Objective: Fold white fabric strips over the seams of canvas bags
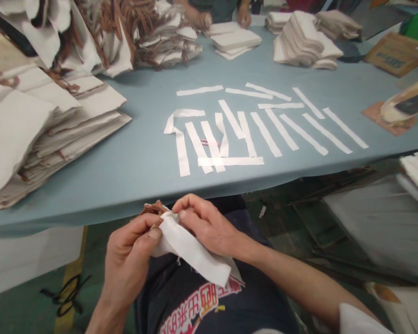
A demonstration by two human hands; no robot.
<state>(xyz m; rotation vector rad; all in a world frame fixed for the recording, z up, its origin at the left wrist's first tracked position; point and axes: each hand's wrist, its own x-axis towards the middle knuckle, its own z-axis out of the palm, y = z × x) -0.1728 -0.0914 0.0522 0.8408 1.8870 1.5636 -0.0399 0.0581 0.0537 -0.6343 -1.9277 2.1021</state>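
Observation:
Below the table's near edge, over my lap, my left hand [128, 257] and my right hand [205, 225] both pinch a folded white cloth strip [191, 253]. A bit of brown cord [153, 208] shows at the strip's upper end, between my fingertips. The strip's free end hangs down to the right across my dark shirt. On the blue-grey table [139, 157] in front of me lie several white strips [264, 132], most of them side by side, some overlapping.
Tall piles of white bags with brown cord handles [38, 120] fill the table's left side and far left. Stacks of folded white pieces [304, 41] sit at the far side, where another person's hands [223, 18] rest on a stack. A cardboard box [395, 53] stands far right.

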